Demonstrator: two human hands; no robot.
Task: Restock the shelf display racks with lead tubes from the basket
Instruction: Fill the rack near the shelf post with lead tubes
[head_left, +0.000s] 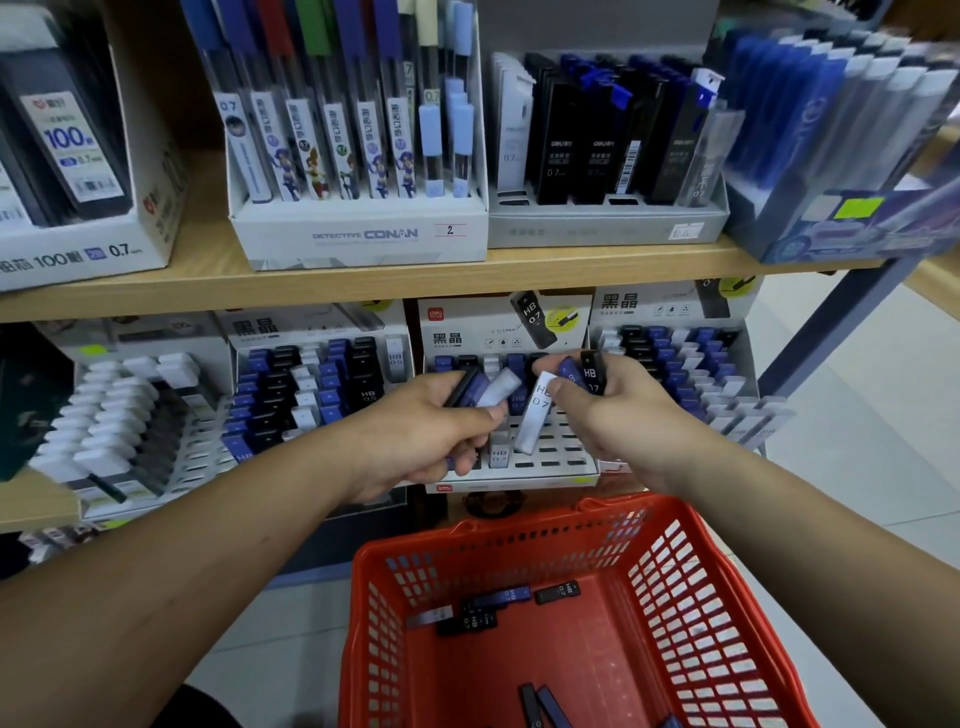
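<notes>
My left hand (439, 434) grips a bunch of lead tubes (480, 388), black, blue and white, in front of the middle display rack (550, 457) on the lower shelf. My right hand (618, 410) holds a black HB tube (592, 371) and a blue one, and its thumb pinches a white HB 0.7 tube (535, 418) that hangs tilted over the rack's slots. The rack's front slots are mostly bare; tubes stand at its back. Below, the red basket (691, 597) holds several loose black and blue tubes (493, 608).
Racks left (311, 395) and right (691, 379) of the middle one are packed with tubes. The upper wooden shelf (415, 283) carries boxes of pencil leads. A white-tube rack (124, 415) stands far left. Tiled floor lies at the right.
</notes>
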